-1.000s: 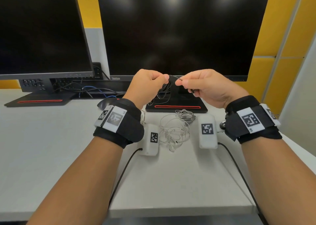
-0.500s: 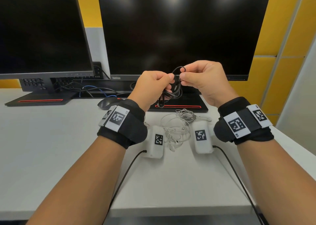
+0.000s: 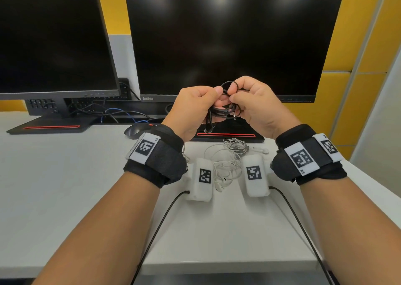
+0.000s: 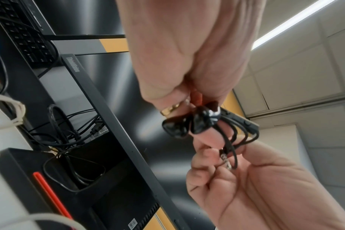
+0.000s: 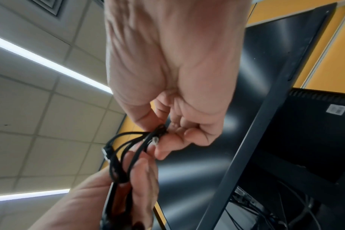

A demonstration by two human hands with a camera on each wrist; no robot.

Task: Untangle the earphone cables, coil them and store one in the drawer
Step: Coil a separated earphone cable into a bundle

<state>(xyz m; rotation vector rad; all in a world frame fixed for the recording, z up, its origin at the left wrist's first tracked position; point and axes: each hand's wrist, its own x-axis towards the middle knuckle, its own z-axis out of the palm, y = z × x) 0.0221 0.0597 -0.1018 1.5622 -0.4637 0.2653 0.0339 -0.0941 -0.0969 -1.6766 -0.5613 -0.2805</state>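
A: Held up in front of the big glossy monitor (image 3: 234, 37): a bundle of thin, smooth black earphone cable (image 3: 225, 109), rubbery-looking, bunched into loose round loops.

B: Gripped how?

A: Pinched from both sides. Left hand (image 3: 193, 109) curled tight round the bundle, thumb and forefinger closed on the loops; right hand (image 3: 256, 106) likewise narrow, fingertips nipping one loop near the top. Two small rings of cable standing up between the thumbs.

B: Anything more from the wrists?

A: From the left wrist view, two shiny black rounded earbuds (image 4: 189, 124) pressed against the left fingers, a flat oblong inline remote just past them, and a short metal jack plug (image 4: 225, 160) lying in the right palm. From the right wrist view, the same plug tip glinting beside the right fingertips, cable strands fanning toward the left hand.

B: And the other set?

A: White earphones (image 3: 225, 165) lying on the matte white desk (image 3: 65, 187), below the raised hands, in a loose snarl of thin pale wire, buds at the near edge, partly greyer and more tightly knotted toward the far side. On either side, a white boxy module with a square black-and-white marker, each trailing a black lead. Black fabric straps with similar markers on both wrists.
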